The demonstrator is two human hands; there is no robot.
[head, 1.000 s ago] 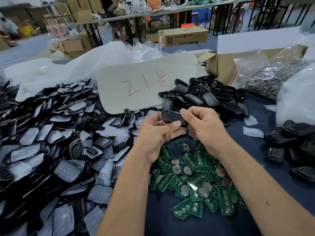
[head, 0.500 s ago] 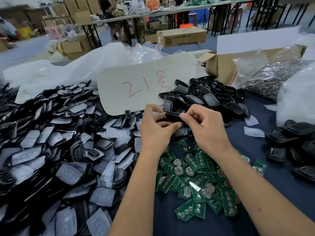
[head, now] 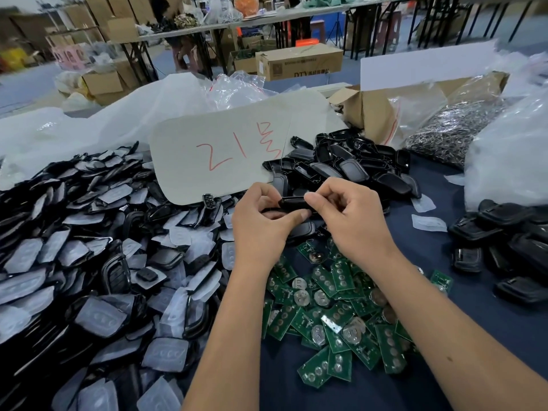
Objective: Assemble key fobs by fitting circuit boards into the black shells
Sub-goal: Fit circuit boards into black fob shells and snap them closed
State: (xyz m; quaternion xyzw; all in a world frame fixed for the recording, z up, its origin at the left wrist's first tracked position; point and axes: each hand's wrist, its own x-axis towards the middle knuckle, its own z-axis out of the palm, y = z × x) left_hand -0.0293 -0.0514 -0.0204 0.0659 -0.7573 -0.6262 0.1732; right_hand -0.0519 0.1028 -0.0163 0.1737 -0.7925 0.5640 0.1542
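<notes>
Slim glossy black shell (head: 292,202), edge-on

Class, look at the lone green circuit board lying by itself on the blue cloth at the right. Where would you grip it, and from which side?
Pinch the lone circuit board by its two long edges, coming straight down from above. It lies flat on the blue cloth, apart from the main board pile, so its edges look free for the fingers.

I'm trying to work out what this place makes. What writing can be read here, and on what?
"21" in red marker, then a handwritten sign I cannot make out: on the pale card behind the hands.
"DTY", then small blurred characters: on the brown box on the floor.
Circuit boards: markings too small to read.
</notes>
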